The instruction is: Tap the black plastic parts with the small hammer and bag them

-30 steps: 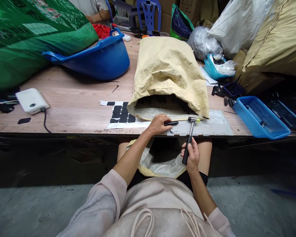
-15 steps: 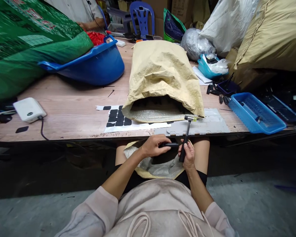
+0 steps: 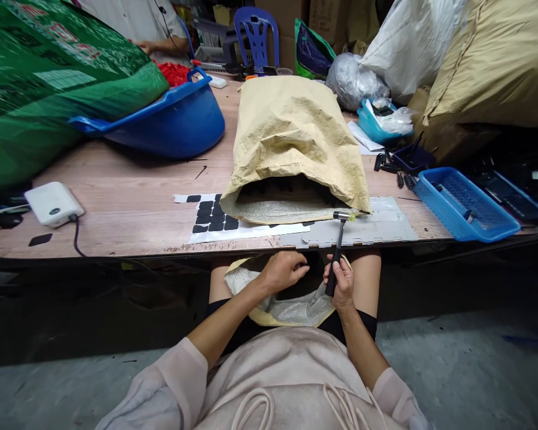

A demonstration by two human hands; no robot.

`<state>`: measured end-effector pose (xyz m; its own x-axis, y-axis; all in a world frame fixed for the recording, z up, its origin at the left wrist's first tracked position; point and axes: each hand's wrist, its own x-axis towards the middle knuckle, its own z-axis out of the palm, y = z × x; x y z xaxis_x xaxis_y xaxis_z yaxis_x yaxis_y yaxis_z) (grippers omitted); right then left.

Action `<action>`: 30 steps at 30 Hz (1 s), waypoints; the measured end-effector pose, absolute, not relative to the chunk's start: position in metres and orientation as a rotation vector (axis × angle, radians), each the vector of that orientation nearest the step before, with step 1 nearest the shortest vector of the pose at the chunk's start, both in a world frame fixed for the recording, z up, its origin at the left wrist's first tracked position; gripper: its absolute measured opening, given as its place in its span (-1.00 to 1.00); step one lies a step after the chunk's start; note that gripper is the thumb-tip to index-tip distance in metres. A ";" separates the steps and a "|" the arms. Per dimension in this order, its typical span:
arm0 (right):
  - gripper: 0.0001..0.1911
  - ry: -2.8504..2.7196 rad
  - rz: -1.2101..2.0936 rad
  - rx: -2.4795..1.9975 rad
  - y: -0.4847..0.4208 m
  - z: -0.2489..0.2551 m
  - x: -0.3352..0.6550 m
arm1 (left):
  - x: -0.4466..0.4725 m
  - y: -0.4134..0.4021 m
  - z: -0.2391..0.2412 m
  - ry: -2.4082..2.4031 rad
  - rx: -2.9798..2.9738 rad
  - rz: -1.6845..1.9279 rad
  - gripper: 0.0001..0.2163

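My right hand (image 3: 341, 283) is wrapped round the black grip of a small hammer (image 3: 339, 248). Its metal head with a yellowish clear tip is raised at the table's front edge, before the large paper sack. Over an open paper sack (image 3: 296, 310) with a silvery-white lining, held between my thighs, hangs my left hand (image 3: 284, 272). Its fingers are loosely bent, with a gap between thumb and forefinger, and I see nothing held there. The inside of this lap sack is dark, so its contents cannot be made out.
On the table lies a large paper sack (image 3: 296, 131), mouth towards me, beside a sheet of black stickers (image 3: 217, 218). A blue tub (image 3: 170, 125) and white device (image 3: 54, 203) are left; a blue basket (image 3: 466, 206) is right. Another person's hand (image 3: 147, 46) shows behind.
The black, slim piece that stuck out of my left hand is gone from sight, and those fingers have loosened over the lap sack. My right hand keeps the hammer in nearly the same place.
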<state>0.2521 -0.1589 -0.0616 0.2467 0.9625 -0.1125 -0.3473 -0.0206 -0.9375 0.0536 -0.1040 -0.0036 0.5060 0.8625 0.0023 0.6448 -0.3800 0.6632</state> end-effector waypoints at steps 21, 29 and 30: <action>-0.55 -0.758 1.211 -1.096 -0.158 -0.065 0.249 | 0.013 0.008 0.055 2.217 1.786 0.734 -0.77; -0.52 -0.807 1.150 -1.139 -0.158 -0.071 0.248 | 0.052 -0.025 0.029 1.433 2.162 0.816 -0.86; -0.51 -0.819 1.122 -1.155 -0.158 -0.073 0.248 | 0.055 -0.024 0.027 1.421 2.169 0.784 -0.86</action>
<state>0.2477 -0.1581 -0.0726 0.2702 0.9616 -0.0488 -0.2462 0.0200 -0.9690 0.0554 -0.0241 0.0266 0.3154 0.9225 0.2223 0.6797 -0.3831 0.6255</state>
